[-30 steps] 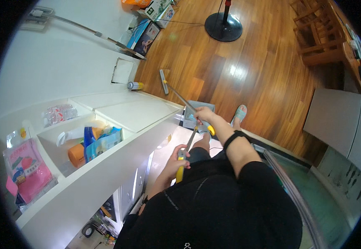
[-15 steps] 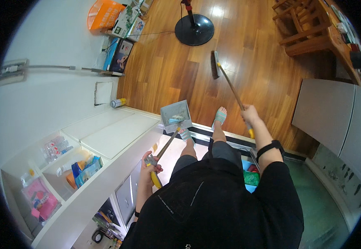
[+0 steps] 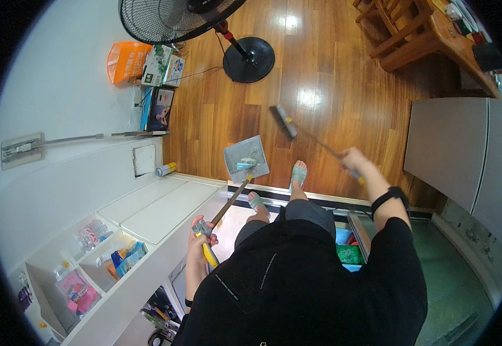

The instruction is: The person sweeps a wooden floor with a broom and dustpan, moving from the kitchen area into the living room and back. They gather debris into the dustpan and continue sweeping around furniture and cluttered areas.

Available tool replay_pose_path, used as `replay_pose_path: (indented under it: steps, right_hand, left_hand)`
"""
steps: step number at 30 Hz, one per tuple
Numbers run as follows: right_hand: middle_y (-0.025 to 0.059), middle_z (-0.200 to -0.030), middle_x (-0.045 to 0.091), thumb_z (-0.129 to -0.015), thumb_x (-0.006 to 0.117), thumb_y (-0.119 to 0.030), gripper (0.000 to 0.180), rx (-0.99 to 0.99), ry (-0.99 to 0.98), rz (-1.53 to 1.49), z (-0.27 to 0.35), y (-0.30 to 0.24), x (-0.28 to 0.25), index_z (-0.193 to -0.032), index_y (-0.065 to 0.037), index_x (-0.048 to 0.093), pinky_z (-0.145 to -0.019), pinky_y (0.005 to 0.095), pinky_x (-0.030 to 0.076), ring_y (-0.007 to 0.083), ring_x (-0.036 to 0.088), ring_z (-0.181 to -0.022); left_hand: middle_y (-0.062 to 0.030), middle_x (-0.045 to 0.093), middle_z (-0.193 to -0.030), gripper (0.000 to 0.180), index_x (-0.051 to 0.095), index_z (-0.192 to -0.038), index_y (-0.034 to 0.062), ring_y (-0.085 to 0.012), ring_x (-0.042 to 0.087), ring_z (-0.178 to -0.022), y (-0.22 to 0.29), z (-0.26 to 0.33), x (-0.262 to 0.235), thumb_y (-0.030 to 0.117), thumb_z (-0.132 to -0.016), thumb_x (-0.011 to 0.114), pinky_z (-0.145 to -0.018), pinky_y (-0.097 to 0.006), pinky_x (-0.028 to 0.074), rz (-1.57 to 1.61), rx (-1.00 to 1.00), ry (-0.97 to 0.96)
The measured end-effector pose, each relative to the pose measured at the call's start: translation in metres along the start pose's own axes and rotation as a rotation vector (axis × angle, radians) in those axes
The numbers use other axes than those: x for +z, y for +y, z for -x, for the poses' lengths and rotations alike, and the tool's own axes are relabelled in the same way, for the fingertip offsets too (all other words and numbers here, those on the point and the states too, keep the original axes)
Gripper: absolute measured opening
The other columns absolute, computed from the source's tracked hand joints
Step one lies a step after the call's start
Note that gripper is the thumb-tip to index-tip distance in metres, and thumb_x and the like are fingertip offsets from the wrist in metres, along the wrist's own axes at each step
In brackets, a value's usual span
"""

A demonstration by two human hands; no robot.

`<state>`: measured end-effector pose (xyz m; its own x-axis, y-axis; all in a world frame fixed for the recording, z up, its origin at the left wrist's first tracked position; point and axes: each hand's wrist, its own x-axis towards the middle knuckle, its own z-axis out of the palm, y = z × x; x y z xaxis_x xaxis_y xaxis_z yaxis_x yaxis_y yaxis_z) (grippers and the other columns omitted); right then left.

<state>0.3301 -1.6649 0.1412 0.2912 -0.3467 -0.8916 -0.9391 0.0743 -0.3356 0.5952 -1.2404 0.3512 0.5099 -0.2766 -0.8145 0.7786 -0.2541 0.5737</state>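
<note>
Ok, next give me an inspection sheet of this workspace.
Surface: shiny wooden floor
Job's things: broom, blurred; grey dustpan holding pale and blue scraps
Clutter: silver-and-yellow can by the wall; orange bag near boxes
Hands: left hand grips the dustpan's handle, right hand the broom's
Cables: thin dark cord runs from fan toward wall
Surroundings: grey cabinet at right, white cabinet at left

A home is showing: a fan [image 3: 190,23] is standing on wood flooring [image 3: 343,86], the person [image 3: 320,277] is wearing slippers [image 3: 299,173], a cabinet [image 3: 161,205] is holding packets [image 3: 131,258], and, at the bent rim, what seems a table [image 3: 455,51] is standing.
</note>
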Motion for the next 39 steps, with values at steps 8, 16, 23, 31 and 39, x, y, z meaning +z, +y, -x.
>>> replay_pose_path:
  steps: [8,16,23,31,39]
  right_hand:
    - [0.0081,-0.062,0.057,-0.075,0.05,0.0,0.04,-0.22,0.253,-0.144,-0.064,0.011,-0.05,-0.113,-0.007,0.056,-0.037,0.0328,0.04,0.0175,0.05,-0.04]
    - [0.0046,-0.056,0.048,-0.082,0.054,-0.007,0.063,0.093,0.215,-0.776,0.114,0.139,0.059,-0.137,-0.012,0.025,-0.031,0.0276,0.038,0.0127,0.045,-0.037]
    - [0.0046,-0.048,0.037,-0.083,0.044,-0.007,0.008,0.427,0.338,-1.566,0.064,0.095,0.087,-0.077,-0.007,0.04,-0.033,0.0336,0.033,0.0191,0.037,-0.035]
    - [0.0046,-0.048,0.037,-0.079,0.047,-0.005,0.024,0.115,0.041,-1.905,-0.099,-0.124,0.02,-0.058,-0.008,0.037,-0.038,0.0308,0.032,0.0198,0.037,-0.04]
    - [0.0044,-0.053,0.043,-0.084,0.051,-0.007,0.014,-0.038,0.038,-1.542,-0.215,-0.248,-0.122,-0.088,-0.009,0.038,-0.034,0.0295,0.035,0.0162,0.041,-0.039]
  left_hand:
    - [-0.0114,0.052,-0.096,0.077,0.038,-0.123,0.013,-0.021,0.053,-0.057,0.023,-0.006,0.078,-0.008,-0.049,0.042,-0.053,-0.032,0.049,-0.063,0.026,-0.09]
    - [-0.0116,0.051,-0.096,0.076,0.037,-0.123,0.0141,-0.0209,0.054,-0.056,0.072,-0.051,0.153,-0.008,-0.05,0.041,-0.052,-0.032,0.049,-0.201,0.013,-0.213]
    - [-0.0127,0.051,-0.099,0.077,0.037,-0.124,0.0147,-0.0211,0.055,-0.056,0.133,-0.109,0.213,-0.01,-0.051,0.041,-0.052,-0.032,0.051,-0.237,-0.016,-0.345]
    - [-0.0127,0.052,-0.1,0.077,0.037,-0.124,0.0144,-0.0202,0.053,-0.053,0.188,-0.182,0.252,-0.01,-0.051,0.043,-0.047,-0.028,0.046,-0.34,-0.067,-0.378]
    - [-0.0103,0.052,-0.1,0.076,0.036,-0.125,0.0132,-0.0159,0.051,-0.052,0.22,-0.23,0.292,-0.013,-0.054,0.044,-0.045,-0.026,0.042,-0.547,-0.102,-0.467]
